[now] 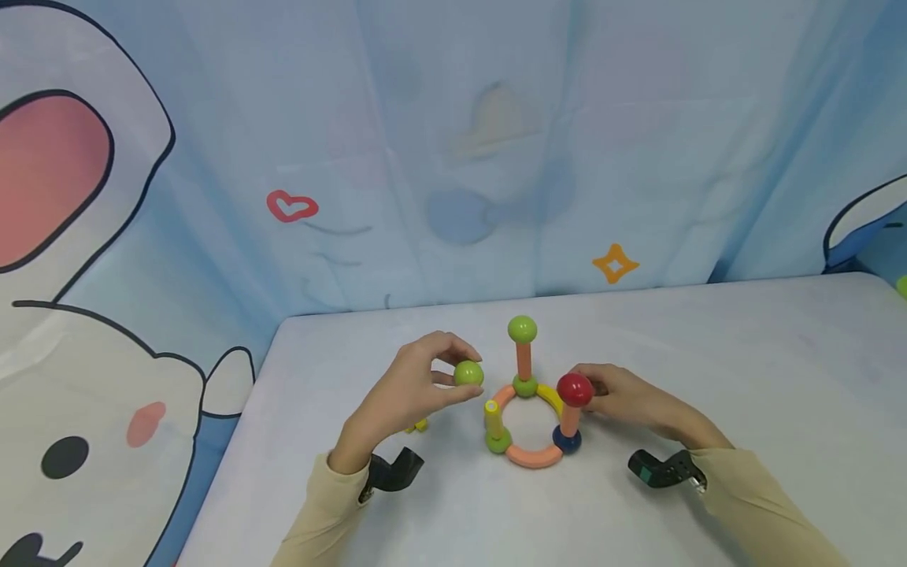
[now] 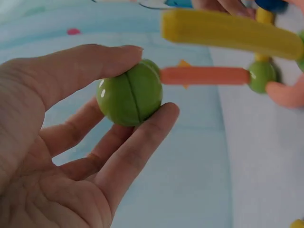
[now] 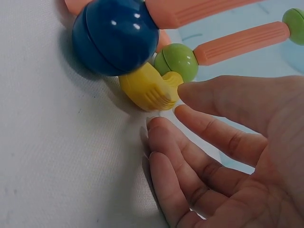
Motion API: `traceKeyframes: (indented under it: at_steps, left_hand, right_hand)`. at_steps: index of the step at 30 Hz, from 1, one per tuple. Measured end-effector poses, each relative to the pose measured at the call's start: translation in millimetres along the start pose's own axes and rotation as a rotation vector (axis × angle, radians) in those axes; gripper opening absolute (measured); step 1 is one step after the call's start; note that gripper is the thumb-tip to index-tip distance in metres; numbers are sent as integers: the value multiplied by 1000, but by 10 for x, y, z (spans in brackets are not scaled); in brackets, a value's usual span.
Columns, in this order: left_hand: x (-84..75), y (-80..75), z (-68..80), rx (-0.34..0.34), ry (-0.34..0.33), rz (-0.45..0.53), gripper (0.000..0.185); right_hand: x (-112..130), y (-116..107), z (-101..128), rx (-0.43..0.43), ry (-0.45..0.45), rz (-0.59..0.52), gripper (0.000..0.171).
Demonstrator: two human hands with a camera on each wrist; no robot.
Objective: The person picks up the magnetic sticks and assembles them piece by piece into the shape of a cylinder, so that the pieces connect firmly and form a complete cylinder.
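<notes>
My left hand (image 1: 457,365) pinches a green ball (image 1: 468,373) between thumb and fingers, just left of a toy frame. In the left wrist view the thumb (image 2: 109,59) and a finger press that ball (image 2: 129,97). The frame is a ring of curved pieces (image 1: 533,455) joined by balls. Three sticks stand on it: an orange one with a green ball (image 1: 522,329) on top, a bare yellow one (image 1: 492,417), and one on a blue ball (image 1: 567,439) with a red ball (image 1: 574,389) on top. My right hand (image 1: 602,392) lies open behind the red ball, its fingers (image 3: 209,130) relaxed beside the yellow curve (image 3: 147,90).
A small yellow piece (image 1: 416,426) lies on the white table (image 1: 744,370) under my left hand. A green object (image 1: 902,285) shows at the far right edge. A blue cartoon cloth (image 1: 453,157) hangs behind the table. The table's left edge runs near my left sleeve.
</notes>
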State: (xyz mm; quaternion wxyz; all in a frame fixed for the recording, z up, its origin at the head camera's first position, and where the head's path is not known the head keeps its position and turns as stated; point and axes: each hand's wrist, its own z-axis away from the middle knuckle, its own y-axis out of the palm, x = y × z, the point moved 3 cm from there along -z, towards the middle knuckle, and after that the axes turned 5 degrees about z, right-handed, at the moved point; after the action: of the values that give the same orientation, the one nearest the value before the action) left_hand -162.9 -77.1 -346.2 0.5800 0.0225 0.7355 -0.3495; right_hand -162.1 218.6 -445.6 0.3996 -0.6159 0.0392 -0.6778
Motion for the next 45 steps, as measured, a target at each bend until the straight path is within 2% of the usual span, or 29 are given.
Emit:
traceKeyframes:
  at_steps: [3, 8, 12, 18, 22, 27, 41, 45]
  left_hand:
    - [-143, 16, 72, 44, 43, -21, 32]
    - [-343, 73, 148, 103, 118, -132, 28]
    - [-454, 117, 173, 94, 139, -201, 28]
    - [-555, 190, 162, 99, 179, -230, 28]
    - [-558, 225, 150, 97, 185, -278, 28]
    - [-507, 256, 147, 100, 140, -333, 29]
    - [-447, 277, 149, 104, 110, -322, 30]
    - [-423, 281, 159, 112, 93, -293, 36]
  right_hand:
    - [-5, -6, 11, 4, -5, -20, 27]
    - [-10, -5, 19, 1, -10, -26, 25]
    - [-15, -3, 20, -5, -14, -14, 26]
    - [-13, -6, 12, -13, 0, 1, 24]
    - [-1, 2, 1, -21, 17, 18, 28]
    - [10, 11, -1, -27, 34, 31, 32]
    - [-6, 18, 1, -37, 19, 50, 31]
    - [-16, 11, 19, -39, 3, 32, 28]
